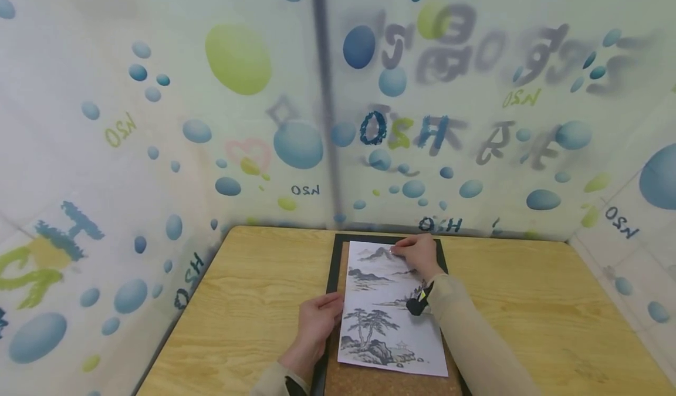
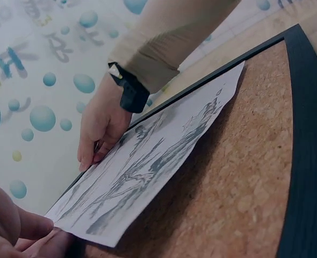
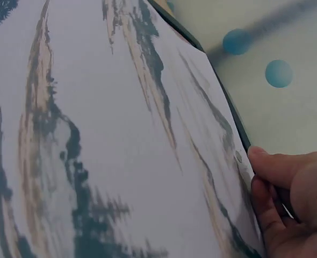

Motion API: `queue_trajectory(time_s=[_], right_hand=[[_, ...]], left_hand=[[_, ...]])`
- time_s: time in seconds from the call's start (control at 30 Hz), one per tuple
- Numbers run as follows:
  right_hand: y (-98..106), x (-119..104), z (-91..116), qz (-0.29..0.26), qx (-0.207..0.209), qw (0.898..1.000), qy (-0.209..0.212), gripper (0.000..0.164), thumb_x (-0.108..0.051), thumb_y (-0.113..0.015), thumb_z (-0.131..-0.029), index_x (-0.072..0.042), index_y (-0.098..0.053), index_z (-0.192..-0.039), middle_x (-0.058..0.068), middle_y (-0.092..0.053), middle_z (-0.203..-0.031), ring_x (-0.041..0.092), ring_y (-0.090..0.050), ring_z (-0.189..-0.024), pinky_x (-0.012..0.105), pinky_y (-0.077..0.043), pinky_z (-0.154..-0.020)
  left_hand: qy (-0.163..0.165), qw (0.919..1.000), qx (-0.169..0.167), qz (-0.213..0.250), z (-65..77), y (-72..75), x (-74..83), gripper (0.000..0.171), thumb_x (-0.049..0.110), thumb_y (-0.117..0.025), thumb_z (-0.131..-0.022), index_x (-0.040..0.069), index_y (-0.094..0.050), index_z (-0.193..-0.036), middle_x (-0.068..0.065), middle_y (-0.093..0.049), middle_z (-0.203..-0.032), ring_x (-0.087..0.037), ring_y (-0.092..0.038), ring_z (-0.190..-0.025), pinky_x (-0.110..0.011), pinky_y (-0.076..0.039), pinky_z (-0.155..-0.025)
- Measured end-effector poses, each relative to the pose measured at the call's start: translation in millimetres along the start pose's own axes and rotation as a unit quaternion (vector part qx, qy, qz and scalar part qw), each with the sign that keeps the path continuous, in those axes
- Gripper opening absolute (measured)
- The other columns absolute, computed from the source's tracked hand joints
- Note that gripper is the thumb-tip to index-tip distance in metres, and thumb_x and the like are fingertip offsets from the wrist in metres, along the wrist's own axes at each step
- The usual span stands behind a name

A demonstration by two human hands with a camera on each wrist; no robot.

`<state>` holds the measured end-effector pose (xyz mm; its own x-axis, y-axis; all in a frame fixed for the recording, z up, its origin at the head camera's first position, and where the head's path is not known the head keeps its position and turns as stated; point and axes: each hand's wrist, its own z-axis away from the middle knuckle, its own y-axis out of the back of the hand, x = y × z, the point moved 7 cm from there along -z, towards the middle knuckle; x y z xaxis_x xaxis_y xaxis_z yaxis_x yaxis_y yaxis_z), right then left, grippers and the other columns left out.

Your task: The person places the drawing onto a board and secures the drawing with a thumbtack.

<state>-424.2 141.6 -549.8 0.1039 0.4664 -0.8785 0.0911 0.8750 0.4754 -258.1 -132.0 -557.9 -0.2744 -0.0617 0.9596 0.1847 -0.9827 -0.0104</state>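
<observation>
A sheet of paper point(image 1: 393, 320) with an ink landscape on it lies over a cork board point(image 1: 364, 384) in a black frame. Along its left edge, my left hand point(image 1: 318, 322) pinches the paper between thumb and fingers. The paper's near edge stands a little off the cork in the left wrist view. At the sheet's far end is my right hand point(image 1: 419, 254), its thumb and forefinger bent together. Right at those fingertips shows a small clear push pin point(image 3: 239, 157), held against the paper; its point is hidden.
The framed board rests on a light wooden table point(image 1: 253, 290). Just behind the table hangs a pale curtain point(image 1: 237, 161) printed with bubbles and letters, and it closes in both sides. Dark wrist devices point(image 1: 417, 305) sit on the wrists.
</observation>
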Motion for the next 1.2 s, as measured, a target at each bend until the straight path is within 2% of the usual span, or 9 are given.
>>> queue_trajectory(time_s=[0.2, 0.33, 0.5, 0.7, 0.87, 0.93, 1.0, 1.1, 1.2], right_hand=[[12.0, -1.6, 5.9, -0.012, -0.012, 1.000, 0.005, 0.016, -0.017, -0.090, -0.087, -0.005, -0.084, -0.095, 0.011, -0.077, -0.100, 0.028, -0.068, -0.095, 0.040, -0.055, -0.080], [20.2, -2.6, 8.9, -0.026, 0.000, 1.000, 0.000, 0.015, -0.015, -0.090, -0.087, -0.005, -0.083, -0.096, 0.011, -0.077, -0.100, 0.025, -0.069, -0.091, 0.035, -0.055, -0.076], [29.1, -5.1, 13.3, -0.036, 0.012, 0.999, 0.018, 0.014, -0.013, -0.086, -0.090, -0.002, -0.082, -0.098, 0.012, -0.078, -0.098, 0.023, -0.071, -0.089, 0.032, -0.057, -0.075], [41.3, -9.5, 20.9, -0.035, 0.026, 0.998, 0.034, 0.012, -0.013, -0.085, -0.092, -0.003, -0.083, -0.098, 0.011, -0.078, -0.098, 0.027, -0.071, -0.093, 0.036, -0.058, -0.078], [49.2, -21.3, 26.1, -0.015, 0.036, 0.998, 0.058, 0.010, -0.015, -0.085, -0.092, -0.005, -0.084, -0.096, 0.009, -0.079, -0.095, 0.027, -0.071, -0.091, 0.036, -0.058, -0.075], [51.4, -27.8, 29.0, -0.003, 0.038, 0.996, 0.076, 0.009, -0.015, -0.085, -0.092, -0.007, -0.084, -0.095, 0.007, -0.079, -0.093, 0.025, -0.072, -0.088, 0.035, -0.058, -0.073], [53.7, -35.8, 33.5, 0.009, 0.040, 0.994, 0.102, 0.007, -0.014, -0.084, -0.092, -0.007, -0.084, -0.094, 0.006, -0.079, -0.091, 0.024, -0.072, -0.085, 0.035, -0.058, -0.072], [57.0, -47.4, 41.6, 0.021, 0.046, 0.988, 0.149, 0.007, -0.012, -0.084, -0.093, -0.005, -0.084, -0.093, 0.005, -0.079, -0.089, 0.023, -0.072, -0.082, 0.036, -0.059, -0.073], [58.1, -56.1, 53.1, 0.030, 0.045, 0.978, 0.199, 0.007, -0.009, -0.083, -0.093, -0.003, -0.083, -0.094, 0.006, -0.078, -0.090, 0.022, -0.072, -0.081, 0.035, -0.059, -0.074]], left_hand=[[-0.014, 0.9996, 0.001, 0.026, -5.0, 4.6, 6.9, 0.038, -0.003, -0.068, -0.101, -0.018, -0.059, -0.135, -0.030, -0.070, -0.123, -0.035, -0.072, -0.113, -0.040, -0.061, -0.090], [-0.031, 0.9987, 0.009, 0.039, -10.2, 7.9, 13.9, 0.037, -0.004, -0.067, -0.102, -0.019, -0.059, -0.135, -0.033, -0.069, -0.124, -0.038, -0.072, -0.114, -0.041, -0.061, -0.090], [-0.053, 0.9968, 0.029, 0.052, -19.1, 10.8, 26.3, 0.035, -0.008, -0.065, -0.101, -0.018, -0.060, -0.134, -0.034, -0.068, -0.124, -0.041, -0.070, -0.115, -0.042, -0.060, -0.091], [-0.101, 0.9923, 0.042, 0.058, -31.6, 9.7, 49.0, 0.035, -0.009, -0.065, -0.100, -0.018, -0.061, -0.134, -0.036, -0.066, -0.126, -0.041, -0.069, -0.118, -0.038, -0.059, -0.092], [-0.151, 0.9870, 0.051, 0.017, -41.4, 6.7, 69.9, 0.030, -0.009, -0.065, -0.100, -0.015, -0.066, -0.130, -0.031, -0.070, -0.123, -0.038, -0.071, -0.116, -0.033, -0.059, -0.090], [-0.182, 0.9819, 0.052, -0.012, -43.7, 4.6, 79.3, 0.028, -0.009, -0.066, -0.100, -0.013, -0.068, -0.128, -0.028, -0.072, -0.121, -0.036, -0.072, -0.114, -0.032, -0.059, -0.089], [-0.222, 0.9725, 0.050, -0.049, -45.8, 2.2, 88.7, 0.027, -0.009, -0.068, -0.099, -0.011, -0.071, -0.126, -0.024, -0.074, -0.119, -0.033, -0.073, -0.112, -0.030, -0.060, -0.088], [-0.287, 0.9510, 0.040, -0.107, -45.9, -2.4, 103.5, 0.026, -0.006, -0.069, -0.100, -0.007, -0.073, -0.126, -0.020, -0.075, -0.119, -0.029, -0.074, -0.110, -0.031, -0.060, -0.087], [-0.331, 0.9305, 0.026, -0.154, -43.5, -5.9, 111.8, 0.027, -0.003, -0.069, -0.101, -0.003, -0.074, -0.127, -0.016, -0.076, -0.120, -0.026, -0.074, -0.110, -0.031, -0.061, -0.083]])
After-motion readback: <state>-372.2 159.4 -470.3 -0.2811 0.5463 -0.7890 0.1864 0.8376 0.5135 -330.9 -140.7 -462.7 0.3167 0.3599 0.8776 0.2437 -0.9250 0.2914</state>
